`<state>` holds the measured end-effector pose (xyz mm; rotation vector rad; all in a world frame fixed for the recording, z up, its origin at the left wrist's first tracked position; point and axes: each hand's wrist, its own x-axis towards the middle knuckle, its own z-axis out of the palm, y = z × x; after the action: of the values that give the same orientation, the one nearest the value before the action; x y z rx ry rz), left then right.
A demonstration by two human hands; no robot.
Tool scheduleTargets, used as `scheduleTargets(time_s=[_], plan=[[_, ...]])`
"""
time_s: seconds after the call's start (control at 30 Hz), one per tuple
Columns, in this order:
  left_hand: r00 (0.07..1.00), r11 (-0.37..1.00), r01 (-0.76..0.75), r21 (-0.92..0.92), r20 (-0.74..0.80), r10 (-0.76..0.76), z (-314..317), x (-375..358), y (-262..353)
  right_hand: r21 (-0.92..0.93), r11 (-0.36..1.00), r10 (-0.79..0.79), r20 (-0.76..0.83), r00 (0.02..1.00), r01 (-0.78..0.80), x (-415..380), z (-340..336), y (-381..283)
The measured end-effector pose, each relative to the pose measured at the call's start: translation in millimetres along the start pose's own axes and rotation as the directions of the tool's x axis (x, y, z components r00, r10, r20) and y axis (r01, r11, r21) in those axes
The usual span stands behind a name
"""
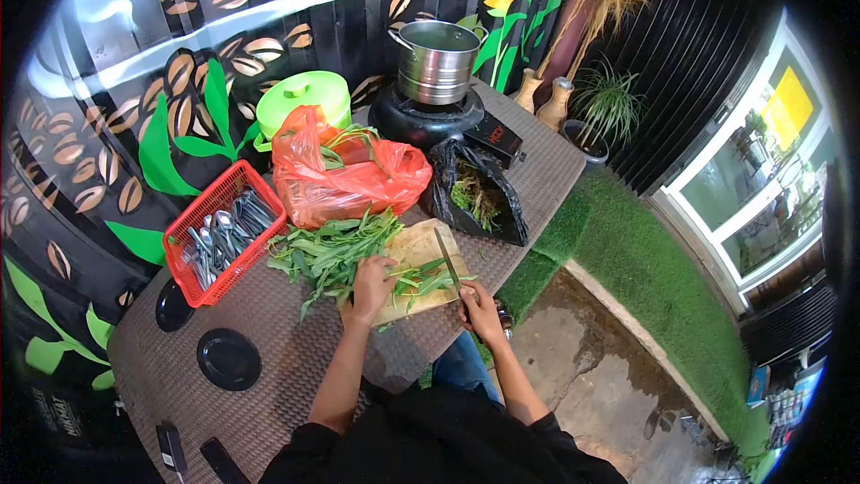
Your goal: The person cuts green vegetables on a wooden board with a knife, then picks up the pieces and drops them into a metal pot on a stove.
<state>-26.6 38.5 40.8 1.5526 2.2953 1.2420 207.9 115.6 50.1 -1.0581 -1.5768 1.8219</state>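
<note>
Curling the left hand (pixel 372 289), which pins greens (pixel 339 249) at the board's (pixel 414 242) nine o'clock, clear of the knife (pixel 446 257) gripped by the right hand (pixel 482 314) at three o'clock should make cuts safer.

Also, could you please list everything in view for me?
Table: one, brown, centre
Cutting board: one, tan, near edge
Leafy greens: pile, green, on and beside board
Red bag: one, behind greens
Basket: one, red, left, holding silvery cutlery
Lidded pot: one, green, far side
Open pot: one, silver, on black stove
Black bag: one, beside red bag
Round dishes: two, black, left
Small items: two, black, bottom left
Vases: two, tan, beyond table
Potted plant: one, green, beside vases
Door: one, white-framed, right
Turf: green, floor
Wall: black, painted leaves
Knife: one, dark, right hand
Hands: two; left on greens, right gripping knife
</note>
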Motion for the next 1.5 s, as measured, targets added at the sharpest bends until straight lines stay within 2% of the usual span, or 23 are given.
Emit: scheduleTargets(time_s=[0.07,0.1,0.17,0.23,0.27,0.33,0.37,0.47,0.5,0.6,0.67,0.73,0.77,0.87,0.9,1.0,1.1,1.17,1.23,1.3,1.4,1.43,1.5], plan=[[0.989,0.992,-0.118,-0.041,0.08,0.121,-2,3,9,-0.037,0.999,0.0,-0.031,1.0,-0.001,-4,-1,9],[0.989,0.992,-0.12,-0.041,0.082,0.123,3,4,5,-0.104,0.994,-0.024,-0.092,0.995,0.015,-6,-1,13],[0.959,0.983,-0.183,-0.033,0.214,0.186,12,7,-2,-0.171,0.985,-0.054,-0.156,0.986,0.026,-8,-2,25],[0.959,0.987,-0.143,-0.077,0.237,0.158,15,9,-3,-0.384,0.901,-0.313,-0.253,0.915,0.202,-9,-4,40],[0.957,0.988,-0.099,-0.118,0.259,0.127,16,10,-3,-0.384,0.901,-0.314,-0.259,0.914,0.201,-12,-6,48],[0.955,0.988,-0.074,-0.134,0.276,0.109,17,11,-6,-0.545,0.818,-0.412,-0.328,0.85,0.186,-26,5,36],[0.954,0.988,-0.044,-0.146,0.289,0.085,18,11,-8,-0.537,0.839,-0.308,-0.336,0.89,0.087,-36,10,26],[0.965,0.985,-0.049,-0.166,0.246,0.09,23,9,-20,-0.564,0.823,-0.276,-0.295,0.915,0.066,-39,25,38],[0.965,0.985,-0.05,-0.164,0.246,0.09,19,9,-18,-0.559,0.829,-0.212,-0.287,0.934,0.016,-39,32,39],[0.985,0.984,-0.079,-0.161,0.141,0.102,5,8,-13,-0.539,0.839,-0.211,-0.2,0.957,0.072,-34,54,44],[0.999,0.98,-0.027,-0.198,0.023,0.032,-5,7,-9,-0.52,0.852,-0.166,-0.161,0.973,0.059,-29,66,41],[1.0,0.984,-0.004,-0.177,-0.021,0.0,-16,4,-8,-0.541,0.819,-0.275,-0.079,0.958,0.191,-21,78,43],[0.997,0.987,0.018,-0.16,-0.068,-0.029,-20,4,-7,-0.527,0.828,-0.22,0.003,0.975,0.188,-16,77,42],[0.986,0.971,0.081,-0.224,-0.122,-0.111,-21,-1,-19,-0.487,0.858,-0.158,0.05,0.986,0.162,-20,78,12],[0.986,0.971,0.082,-0.224,-0.122,-0.112,-21,-1,-21,-0.487,0.858,-0.157,0.05,0.986,0.162,-20,75,14],[0.98,0.966,0.066,-0.25,-0.164,-0.109,-18,-2,-26,-0.515,0.844,-0.232,-0.104,0.967,0.147,-21,59,20],[0.974,0.96,0.098,-0.264,-0.173,-0.147,-13,-2,-24,-0.655,0.756,-0.217,-0.222,0.951,0.02,-23,46,23],[0.974,0.979,0.007,-0.205,-0.222,-0.054,-12,0,-20,-0.652,0.757,-0.219,-0.189,0.957,0.044,-25,48,27],[0.98,0.982,0.018,-0.188,-0.192,-0.055,-15,-1,-20,-0.649,0.758,-0.22,-0.155,0.963,0.069,-26,55,34],[0.986,0.985,0.026,-0.171,-0.159,-0.054,-19,0,-19,-0.606,0.747,-0.299,0.063,0.952,0.274,-27,64,38],[0.982,0.98,0.033,-0.195,-0.176,-0.068,-29,5,-13,-0.49,0.81,-0.275,0.167,0.947,0.322,-31,72,30],[0.982,0.982,0.007,-0.189,-0.182,-0.042,-35,6,-8,-0.48,0.85,-0.176,0.127,0.976,0.216,-37,72,17],[0.982,0.983,-0.02,-0.182,-0.187,-0.015,-38,12,-9,-0.496,0.839,-0.229,0.048,0.972,0.222,-38,66,17]])
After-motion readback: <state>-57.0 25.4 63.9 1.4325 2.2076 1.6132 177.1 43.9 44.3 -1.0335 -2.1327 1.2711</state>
